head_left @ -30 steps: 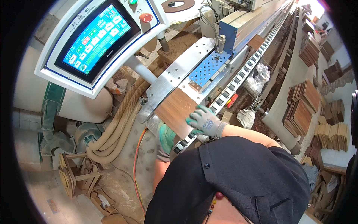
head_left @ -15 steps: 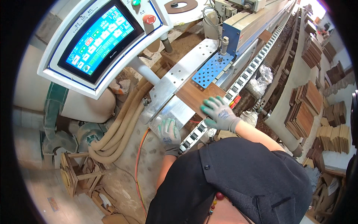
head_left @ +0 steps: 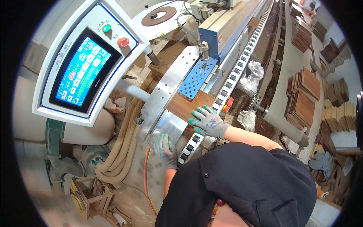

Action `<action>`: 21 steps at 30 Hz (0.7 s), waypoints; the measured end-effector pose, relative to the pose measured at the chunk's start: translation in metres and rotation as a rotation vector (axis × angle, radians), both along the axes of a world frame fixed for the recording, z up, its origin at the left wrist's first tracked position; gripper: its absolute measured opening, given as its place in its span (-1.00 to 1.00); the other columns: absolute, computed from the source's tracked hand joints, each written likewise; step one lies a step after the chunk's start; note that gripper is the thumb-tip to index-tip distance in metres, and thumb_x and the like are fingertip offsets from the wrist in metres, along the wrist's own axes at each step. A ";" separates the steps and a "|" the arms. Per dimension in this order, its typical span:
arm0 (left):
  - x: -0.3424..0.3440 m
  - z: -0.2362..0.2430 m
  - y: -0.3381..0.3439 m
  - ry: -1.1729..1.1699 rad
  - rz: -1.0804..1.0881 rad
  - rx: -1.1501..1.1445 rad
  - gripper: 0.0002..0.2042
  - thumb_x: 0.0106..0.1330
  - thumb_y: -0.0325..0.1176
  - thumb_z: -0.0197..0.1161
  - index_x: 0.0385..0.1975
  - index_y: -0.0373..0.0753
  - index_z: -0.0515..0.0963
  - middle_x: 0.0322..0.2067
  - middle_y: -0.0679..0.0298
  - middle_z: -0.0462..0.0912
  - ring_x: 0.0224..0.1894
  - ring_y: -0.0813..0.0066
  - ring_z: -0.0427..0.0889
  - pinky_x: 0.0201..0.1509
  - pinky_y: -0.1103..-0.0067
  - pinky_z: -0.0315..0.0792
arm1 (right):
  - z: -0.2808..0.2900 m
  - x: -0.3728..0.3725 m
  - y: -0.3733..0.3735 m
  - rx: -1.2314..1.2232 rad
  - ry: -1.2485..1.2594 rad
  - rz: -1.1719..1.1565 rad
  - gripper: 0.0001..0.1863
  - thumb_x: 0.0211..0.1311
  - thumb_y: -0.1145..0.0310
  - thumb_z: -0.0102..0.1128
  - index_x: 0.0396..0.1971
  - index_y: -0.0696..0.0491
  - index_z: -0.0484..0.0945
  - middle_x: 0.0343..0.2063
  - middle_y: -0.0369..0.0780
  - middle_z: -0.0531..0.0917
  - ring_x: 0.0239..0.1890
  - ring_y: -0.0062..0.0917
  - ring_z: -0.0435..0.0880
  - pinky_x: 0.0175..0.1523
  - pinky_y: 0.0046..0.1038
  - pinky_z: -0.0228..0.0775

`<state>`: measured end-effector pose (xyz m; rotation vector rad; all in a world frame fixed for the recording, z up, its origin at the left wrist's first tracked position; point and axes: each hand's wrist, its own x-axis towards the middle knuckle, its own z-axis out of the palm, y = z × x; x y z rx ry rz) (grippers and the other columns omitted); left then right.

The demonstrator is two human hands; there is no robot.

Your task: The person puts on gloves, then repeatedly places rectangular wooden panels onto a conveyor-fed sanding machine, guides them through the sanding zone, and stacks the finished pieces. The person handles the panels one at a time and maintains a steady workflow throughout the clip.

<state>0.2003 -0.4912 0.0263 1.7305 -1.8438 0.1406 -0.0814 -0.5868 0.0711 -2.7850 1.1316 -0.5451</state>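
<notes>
Brown Panel Found Partly Advanced at Blue Guide Plate

We find the flat brown wood-grain panel (head_left: 184, 104) on the silver metal machine table (head_left: 160, 96), its far end at the blue perforated metal plate (head_left: 197, 80). The far edge appears to run beneath that plate; how deep, we cannot tell. Its right side meets the white track with black pads (head_left: 226, 87). We judge the placing done and the passage only begun, since much of the panel lies exposed on the near side. On the grey conveyor belt (head_left: 277, 104) to the right, we note stacked brown panels (head_left: 301, 106); whether these are finished or waiting, we cannot establish.

The right hand, in a grey glove with green fingertips (head_left: 208, 122), lies palm down on the panel's near right corner, fingers spread, its forearm reaching in from the right. The left hand, similarly gloved (head_left: 166, 152), is at the bare silver plate's (head_left: 173, 126) near edge, fingers loosely extended, with nothing visible in its grasp. Contact there is unconfirmed.
</notes>
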 end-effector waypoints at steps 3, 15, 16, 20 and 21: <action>0.001 0.000 0.000 -0.010 0.005 -0.002 -0.69 0.39 -0.29 0.08 0.03 -0.25 0.60 0.09 0.07 0.64 0.23 -0.03 0.53 0.39 0.02 0.24 | 0.003 -0.004 -0.004 0.017 -0.003 0.011 -0.53 0.41 -0.03 0.06 0.20 -0.15 0.58 0.22 -0.15 0.54 0.34 -0.14 0.42 0.48 -0.04 0.14; -0.002 0.004 0.004 0.007 0.060 0.034 -0.69 0.36 -0.34 0.13 0.04 -0.26 0.60 0.12 0.08 0.63 0.25 0.02 0.53 0.44 0.04 0.22 | -0.004 -0.008 -0.017 0.073 0.042 0.069 -0.48 0.41 -0.08 0.04 0.22 -0.15 0.56 0.26 -0.11 0.49 0.35 -0.11 0.38 0.49 -0.01 0.09; -0.002 0.003 0.004 0.004 0.068 0.043 -0.69 0.35 -0.35 0.13 0.04 -0.26 0.60 0.12 0.08 0.63 0.24 0.02 0.53 0.44 0.04 0.22 | -0.004 -0.008 -0.017 0.069 0.044 0.073 -0.48 0.41 -0.08 0.04 0.23 -0.15 0.56 0.25 -0.11 0.50 0.35 -0.11 0.38 0.49 -0.01 0.09; -0.003 0.003 0.003 -0.017 0.089 0.021 -0.70 0.34 -0.36 0.14 0.04 -0.23 0.60 0.10 0.09 0.64 0.23 0.03 0.53 0.44 0.06 0.22 | -0.003 -0.008 -0.017 0.040 0.032 0.085 -0.48 0.40 -0.05 0.07 0.24 -0.13 0.54 0.22 -0.12 0.52 0.34 -0.11 0.39 0.48 -0.02 0.10; -0.003 0.003 0.002 -0.017 0.093 0.017 -0.70 0.33 -0.36 0.14 0.03 -0.23 0.60 0.10 0.10 0.64 0.23 0.04 0.54 0.44 0.06 0.23 | -0.002 -0.008 -0.016 0.035 0.047 0.080 -0.48 0.40 -0.05 0.07 0.24 -0.14 0.54 0.22 -0.12 0.52 0.34 -0.11 0.39 0.48 -0.02 0.10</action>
